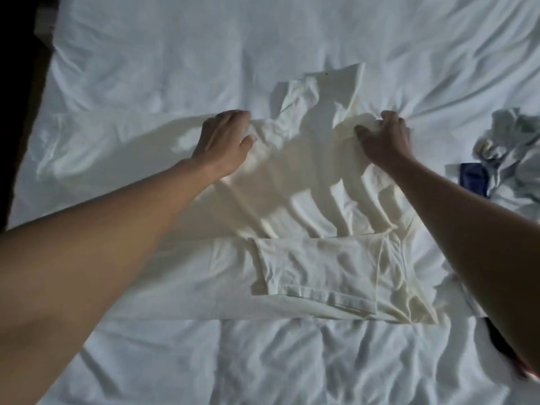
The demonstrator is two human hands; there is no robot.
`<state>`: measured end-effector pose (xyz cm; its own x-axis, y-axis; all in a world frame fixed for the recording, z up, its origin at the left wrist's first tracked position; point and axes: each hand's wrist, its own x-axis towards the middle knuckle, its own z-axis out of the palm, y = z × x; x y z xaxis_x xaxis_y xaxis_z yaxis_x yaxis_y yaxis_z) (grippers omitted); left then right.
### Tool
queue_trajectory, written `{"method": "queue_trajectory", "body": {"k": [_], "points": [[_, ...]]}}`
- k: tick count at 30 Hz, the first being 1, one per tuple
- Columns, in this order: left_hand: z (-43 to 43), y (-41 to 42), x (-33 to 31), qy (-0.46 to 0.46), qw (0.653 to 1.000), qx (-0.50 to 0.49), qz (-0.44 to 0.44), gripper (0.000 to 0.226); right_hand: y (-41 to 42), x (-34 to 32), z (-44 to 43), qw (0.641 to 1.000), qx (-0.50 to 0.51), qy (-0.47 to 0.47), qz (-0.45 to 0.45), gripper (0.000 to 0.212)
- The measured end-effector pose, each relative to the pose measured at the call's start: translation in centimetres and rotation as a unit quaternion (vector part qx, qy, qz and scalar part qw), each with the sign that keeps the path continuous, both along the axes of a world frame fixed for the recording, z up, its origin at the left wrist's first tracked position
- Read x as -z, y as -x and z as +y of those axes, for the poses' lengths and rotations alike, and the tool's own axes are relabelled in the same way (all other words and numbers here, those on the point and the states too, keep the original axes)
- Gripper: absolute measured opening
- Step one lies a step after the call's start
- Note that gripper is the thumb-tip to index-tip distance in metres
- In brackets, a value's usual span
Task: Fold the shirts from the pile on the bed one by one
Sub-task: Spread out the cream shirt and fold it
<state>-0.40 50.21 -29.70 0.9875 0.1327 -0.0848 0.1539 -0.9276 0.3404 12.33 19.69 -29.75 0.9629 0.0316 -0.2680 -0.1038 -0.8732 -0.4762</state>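
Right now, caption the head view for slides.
Left hand and right hand grip a cream T-shirt on the white bed.

The shirt (292, 176) you are working on is soft cream cloth, matt, creased in long ridges, with a stitched hem along its folded sleeve. The bed sheet (175, 54) is white cloth, matt and wrinkled. To your right, the pile (514, 141) is pale, crumpled matt cloth.

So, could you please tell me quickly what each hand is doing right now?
Left hand: grips the cream shirt at its edge.
Right hand: grips bunched fabric of the same shirt.
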Motion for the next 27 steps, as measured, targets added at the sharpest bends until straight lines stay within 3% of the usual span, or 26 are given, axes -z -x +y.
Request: {"method": "queue_trajectory", "body": {"k": [2,6,11,15,18,21,24,27], "points": [[-0.2,-1.8,0.8,0.009,0.999,-0.028,0.032,0.04,-1.7,0.1,-0.7,0.999,-0.007,-0.021,0.03,0.063],[0.5,-3.6,2.1,-0.004,0.995,-0.091,0.032,0.016,-3.1,0.5,-3.2,0.999,0.001,-0.047,0.022,0.032],[0.7,-4.7,1.9,0.028,0.986,-0.148,0.075,0.016,-3.5,-0.1,-3.2,0.995,0.049,-0.08,0.025,0.036],[-1.5,-7.0,0.1,0.095,0.98,-0.145,0.096,0.031,-5.5,-1.1,-0.3,0.988,0.018,-0.142,0.064,0.053],[-3.5,-9.2,-0.7,0.152,0.967,-0.168,0.113,0.042,-6.5,-1.7,1.5,0.98,0.004,-0.167,0.111,0.047],[-4.5,-10.6,-0.1,0.218,0.951,-0.206,0.076,0.025,-7.1,-2.2,2.5,0.974,0.013,-0.196,0.112,0.039],[-4.2,-10.6,-0.4,0.307,0.923,-0.231,0.022,0.018,-6.6,-3.9,2.6,0.956,0.081,-0.269,0.089,0.01],[-4.1,-8.5,-2.2,0.356,0.916,-0.182,-0.047,0.01,-5.0,-5.8,0.7,0.933,0.071,-0.342,0.084,0.011]]}}
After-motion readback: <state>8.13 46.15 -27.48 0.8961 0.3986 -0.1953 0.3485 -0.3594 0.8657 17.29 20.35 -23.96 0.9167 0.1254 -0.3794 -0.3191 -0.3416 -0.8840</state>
